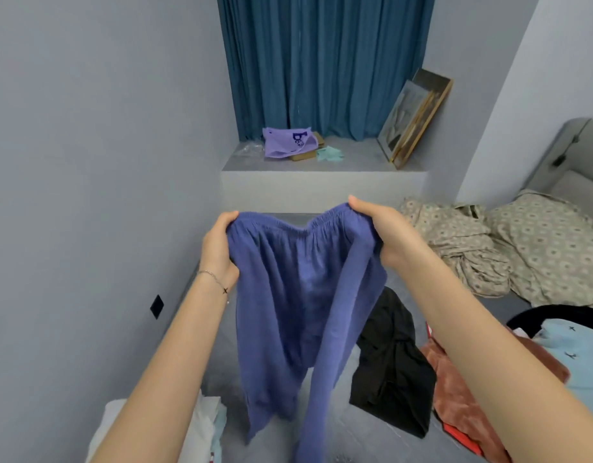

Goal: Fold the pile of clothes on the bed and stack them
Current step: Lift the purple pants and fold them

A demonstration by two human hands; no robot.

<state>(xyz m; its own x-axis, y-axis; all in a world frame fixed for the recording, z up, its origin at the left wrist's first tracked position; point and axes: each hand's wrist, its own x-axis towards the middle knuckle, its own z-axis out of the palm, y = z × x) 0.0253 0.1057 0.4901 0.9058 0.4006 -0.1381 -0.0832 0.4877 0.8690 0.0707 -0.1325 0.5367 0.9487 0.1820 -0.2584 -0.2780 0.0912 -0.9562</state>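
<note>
You're holding the blue-violet pants (305,295) up in the air in front of you, above the bed (371,426), w/ the elastic waistband at the top & both legs hanging down. Your left hand (220,248) is gripping the left end of the waistband, fingers curled over the cloth. Your right hand (385,228) is clamping the right end, thumb on top. A thin bracelet (215,279) is sitting on your left wrist.

On the bed, just right of the pants, a black garment (392,362) is lying crumpled, w/ a rust-red plush garment (455,389) beside it & a light blue garment (572,342) further right. White clothes (201,426) are lying at lower left. Further back, a patterned duvet (472,248) & pillow (555,242) are lying bunched up.

In the bkgd a lilac bag (288,143) is resting on the window ledge (355,163) under a teal curtain (321,61), w/ picture frames (415,118) leaning at the ledge's right end.
</note>
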